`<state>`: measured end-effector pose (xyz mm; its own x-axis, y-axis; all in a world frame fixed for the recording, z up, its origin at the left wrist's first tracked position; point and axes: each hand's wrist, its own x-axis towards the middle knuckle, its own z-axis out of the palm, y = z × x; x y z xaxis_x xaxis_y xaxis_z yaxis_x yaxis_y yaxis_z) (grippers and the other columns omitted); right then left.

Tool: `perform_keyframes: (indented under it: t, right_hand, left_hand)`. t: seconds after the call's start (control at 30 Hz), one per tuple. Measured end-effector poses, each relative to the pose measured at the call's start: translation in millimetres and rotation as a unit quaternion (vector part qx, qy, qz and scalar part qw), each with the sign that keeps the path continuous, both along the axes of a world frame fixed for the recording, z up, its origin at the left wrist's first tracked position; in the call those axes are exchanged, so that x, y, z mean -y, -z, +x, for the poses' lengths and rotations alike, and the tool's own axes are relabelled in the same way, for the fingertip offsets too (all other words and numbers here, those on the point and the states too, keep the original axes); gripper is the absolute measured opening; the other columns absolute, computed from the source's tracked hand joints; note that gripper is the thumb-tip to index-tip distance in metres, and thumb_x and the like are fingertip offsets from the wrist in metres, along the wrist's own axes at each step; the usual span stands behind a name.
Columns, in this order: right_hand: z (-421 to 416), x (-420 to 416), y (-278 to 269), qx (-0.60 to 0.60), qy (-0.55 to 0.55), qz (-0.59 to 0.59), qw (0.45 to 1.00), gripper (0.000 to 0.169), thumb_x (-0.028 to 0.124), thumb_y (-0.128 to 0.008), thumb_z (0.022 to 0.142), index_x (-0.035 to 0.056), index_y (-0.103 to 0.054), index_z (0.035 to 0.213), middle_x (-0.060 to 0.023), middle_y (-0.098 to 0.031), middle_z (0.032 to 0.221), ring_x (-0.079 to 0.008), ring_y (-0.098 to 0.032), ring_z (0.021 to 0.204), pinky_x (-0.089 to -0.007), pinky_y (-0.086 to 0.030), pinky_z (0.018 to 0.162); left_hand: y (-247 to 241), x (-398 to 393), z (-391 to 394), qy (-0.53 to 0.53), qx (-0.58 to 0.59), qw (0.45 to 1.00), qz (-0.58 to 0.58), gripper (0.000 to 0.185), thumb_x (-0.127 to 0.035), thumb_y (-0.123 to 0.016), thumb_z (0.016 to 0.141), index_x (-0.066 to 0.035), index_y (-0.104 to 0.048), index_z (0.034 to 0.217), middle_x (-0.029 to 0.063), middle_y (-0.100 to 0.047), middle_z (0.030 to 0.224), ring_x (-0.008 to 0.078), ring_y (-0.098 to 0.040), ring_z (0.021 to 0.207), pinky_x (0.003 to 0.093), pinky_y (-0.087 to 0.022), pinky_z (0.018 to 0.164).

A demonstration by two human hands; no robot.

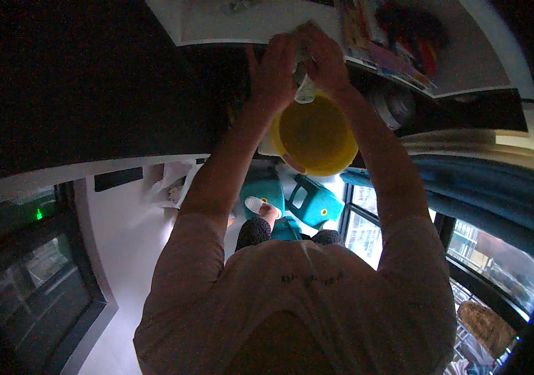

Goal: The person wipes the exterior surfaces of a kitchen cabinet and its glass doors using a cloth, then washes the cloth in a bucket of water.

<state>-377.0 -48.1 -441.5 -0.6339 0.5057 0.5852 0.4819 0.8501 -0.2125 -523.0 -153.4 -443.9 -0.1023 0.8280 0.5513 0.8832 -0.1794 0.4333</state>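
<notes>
Both bare hands are raised at the top of the dim view, close together in front of an open white shelf. My left hand [274,70] and my right hand [325,63] hold a pale, crumpled-looking item [305,91] between them; its material is unclear. One finger of my left hand sticks out to the side. The item's lower end hangs over the rim of a round yellow plastic basin [314,166], which lies between my forearms. Fingertips and the upper part of the item are blurred and partly hidden.
Teal plastic stools [316,201] are below, with a foot in a white slipper [254,204] on one. Papers or books [389,58] fill the right shelf. A rolled item [393,105], blue curtain [478,183] and windows [363,220] are at the right, a dark-framed door [46,281] at the left.
</notes>
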Motion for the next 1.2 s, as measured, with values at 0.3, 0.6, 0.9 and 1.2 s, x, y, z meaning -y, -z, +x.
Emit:
perform_keyframes:
  t: [0.3, 0.6, 0.9, 1.2]
  right_hand:
    - [48.3, -67.7, 125.2, 0.055, -0.031, 0.034, 0.997, 0.090, 0.056, -0.062, 0.095, 0.0049, -0.024, 0.159, -0.0204, -0.019, 0.164, -0.0422, -0.012, 0.152, -0.0539, -0.008, 0.125]
    - [-8.8, -48.8, 84.2, 0.336, 0.151, -0.030, 0.929, 0.046, 0.029, -0.055, 0.103, 0.0059, -0.052, 0.143, -0.0170, -0.045, 0.149, -0.0355, -0.053, 0.119, -0.0539, -0.046, 0.097]
    - [-10.7, -17.7, 57.8, 0.148, 0.123, 0.010, 0.981, 0.039, 0.019, -0.057, 0.098, 0.0078, -0.058, 0.136, -0.0166, -0.054, 0.136, -0.0341, -0.055, 0.111, -0.0503, -0.046, 0.092]
    - [-22.4, -2.7, 25.0, 0.079, 0.059, 0.115, 0.988, 0.054, 0.008, -0.066, 0.085, 0.0084, -0.055, 0.138, -0.0170, -0.055, 0.141, -0.0364, -0.054, 0.129, -0.0483, -0.046, 0.106]
  left_hand:
    - [8.6, -0.1, 22.6, -0.020, -0.031, 0.999, -0.003, 0.077, -0.018, -0.069, 0.084, -0.009, -0.034, 0.152, 0.0122, -0.032, 0.157, 0.0303, -0.031, 0.147, 0.0706, -0.022, 0.114]
    - [9.7, 3.4, 9.4, -0.041, -0.054, 0.998, -0.010, 0.075, -0.018, -0.067, 0.086, -0.010, -0.033, 0.153, 0.0134, -0.031, 0.157, 0.0332, -0.033, 0.146, 0.0652, -0.028, 0.114]
    - [8.8, 1.3, 3.5, -0.042, -0.068, 0.996, -0.048, 0.074, -0.015, -0.066, 0.086, -0.010, -0.034, 0.152, 0.0139, -0.032, 0.157, 0.0351, -0.034, 0.144, 0.0613, -0.031, 0.114]
    - [32.8, 2.1, 9.5, -0.071, -0.050, 0.994, -0.070, 0.073, -0.012, -0.065, 0.085, -0.009, -0.035, 0.152, 0.0143, -0.033, 0.156, 0.0370, -0.036, 0.143, 0.0574, -0.035, 0.114]
